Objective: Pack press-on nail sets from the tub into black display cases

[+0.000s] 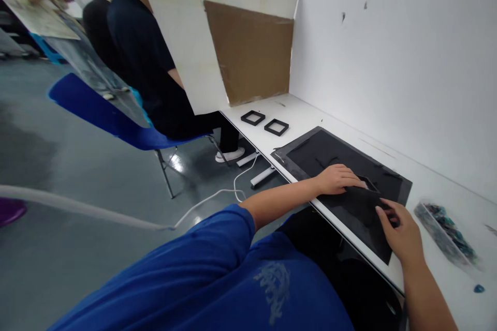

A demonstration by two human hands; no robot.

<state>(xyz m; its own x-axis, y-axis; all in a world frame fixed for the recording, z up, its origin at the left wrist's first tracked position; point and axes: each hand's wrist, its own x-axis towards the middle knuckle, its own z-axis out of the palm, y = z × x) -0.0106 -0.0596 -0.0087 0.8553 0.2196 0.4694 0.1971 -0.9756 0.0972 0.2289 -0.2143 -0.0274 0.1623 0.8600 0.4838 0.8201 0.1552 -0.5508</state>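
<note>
On a black mat (pixel 365 152) my left hand (pixel 337 180) rests with its fingers together along a small black square frame (pixel 368 183). The fingers overlap the frame's near left part, with a pale patch at their tips, and the thumb side is partly hidden. Just right of the frame is my right hand (pixel 402 231). Its thumb and bent forefinger stand apart, with a dark gap between them; whether the fingertips touch the frame is unclear.
Two black square frames (pixel 253 118) lie on the white table (pixel 301 108). At right stand a clear box (pixel 446 230) of teal pieces and a loose teal piece (pixel 479 288). A partition (pixel 182 26) rises at the left, beside a seated person (pixel 140 57) on a blue chair (pixel 97 114).
</note>
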